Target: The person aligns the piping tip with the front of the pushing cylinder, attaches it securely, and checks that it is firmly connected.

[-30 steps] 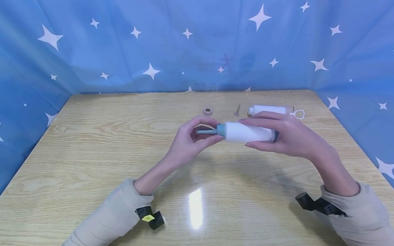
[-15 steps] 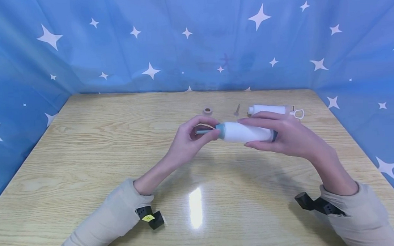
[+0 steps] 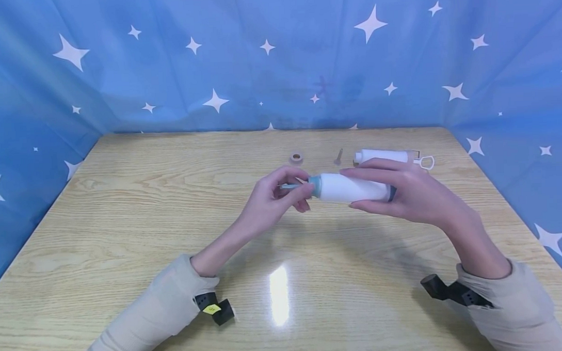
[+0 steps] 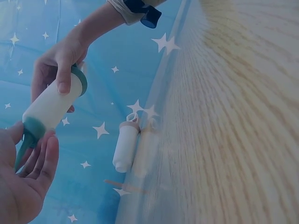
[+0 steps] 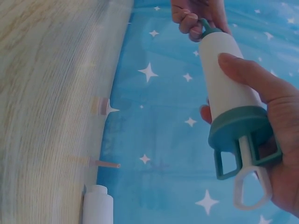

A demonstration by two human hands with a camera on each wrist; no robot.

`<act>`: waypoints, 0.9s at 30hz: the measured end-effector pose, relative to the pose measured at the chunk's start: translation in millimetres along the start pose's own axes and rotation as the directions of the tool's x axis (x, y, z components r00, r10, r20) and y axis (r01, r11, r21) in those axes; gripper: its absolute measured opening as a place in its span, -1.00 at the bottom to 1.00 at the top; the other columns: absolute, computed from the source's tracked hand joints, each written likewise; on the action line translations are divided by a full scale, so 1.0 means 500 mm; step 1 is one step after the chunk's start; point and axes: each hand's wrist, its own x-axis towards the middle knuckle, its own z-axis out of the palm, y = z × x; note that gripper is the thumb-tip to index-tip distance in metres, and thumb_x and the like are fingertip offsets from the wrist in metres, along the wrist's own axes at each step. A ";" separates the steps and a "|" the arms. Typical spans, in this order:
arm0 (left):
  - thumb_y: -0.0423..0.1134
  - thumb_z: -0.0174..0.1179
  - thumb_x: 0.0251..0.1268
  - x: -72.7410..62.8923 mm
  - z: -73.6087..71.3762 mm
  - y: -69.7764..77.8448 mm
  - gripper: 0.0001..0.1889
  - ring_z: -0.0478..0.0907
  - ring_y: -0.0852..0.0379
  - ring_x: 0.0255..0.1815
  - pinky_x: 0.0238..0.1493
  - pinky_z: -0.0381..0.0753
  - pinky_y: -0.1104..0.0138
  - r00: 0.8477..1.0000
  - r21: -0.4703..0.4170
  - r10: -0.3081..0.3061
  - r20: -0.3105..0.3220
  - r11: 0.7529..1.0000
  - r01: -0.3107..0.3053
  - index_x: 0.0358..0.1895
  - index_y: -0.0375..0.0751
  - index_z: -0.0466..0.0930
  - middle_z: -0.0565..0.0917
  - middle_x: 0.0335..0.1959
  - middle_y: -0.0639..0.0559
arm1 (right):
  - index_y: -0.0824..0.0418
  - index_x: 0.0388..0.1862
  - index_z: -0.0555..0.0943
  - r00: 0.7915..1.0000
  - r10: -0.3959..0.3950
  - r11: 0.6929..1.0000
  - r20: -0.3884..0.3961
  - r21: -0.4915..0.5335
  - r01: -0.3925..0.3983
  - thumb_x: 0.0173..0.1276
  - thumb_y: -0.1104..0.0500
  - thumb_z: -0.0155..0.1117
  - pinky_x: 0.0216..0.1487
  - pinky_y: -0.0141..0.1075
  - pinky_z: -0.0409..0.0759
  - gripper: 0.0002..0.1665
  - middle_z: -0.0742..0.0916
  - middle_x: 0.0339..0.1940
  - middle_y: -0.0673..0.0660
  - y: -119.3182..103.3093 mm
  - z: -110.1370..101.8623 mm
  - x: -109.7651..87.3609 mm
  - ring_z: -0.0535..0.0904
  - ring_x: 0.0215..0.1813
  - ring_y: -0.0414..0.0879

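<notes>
Plainly, the right hand (image 3: 413, 190) curls round one syringe (image 3: 339, 188) and the left hand (image 3: 271, 200) pinches its cap (image 3: 316, 185), a second syringe (image 3: 384, 156) beyond.

Readable text: we record none. Yellow sticker (image 3: 212, 309), left wrist camera (image 3: 226, 312): marks present, too small for us to read.

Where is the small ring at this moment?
In the head view, the small ring lies on the table, just beyond the left hand and to the left of the thin nozzle.
</notes>
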 end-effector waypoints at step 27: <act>-0.55 0.28 0.31 0.002 0.003 0.001 -0.62 0.71 -0.07 -0.14 -0.08 0.77 0.01 0.993 0.000 0.120 0.009 0.993 -0.120 0.18 -0.40 0.53 0.63 -0.01 -0.18 | 0.12 0.15 0.71 1.000 0.000 1.000 -0.011 0.006 0.000 0.39 -0.41 0.13 -0.30 -0.07 0.71 -0.27 0.74 0.06 0.15 0.006 -0.001 -0.001 0.69 -0.02 0.09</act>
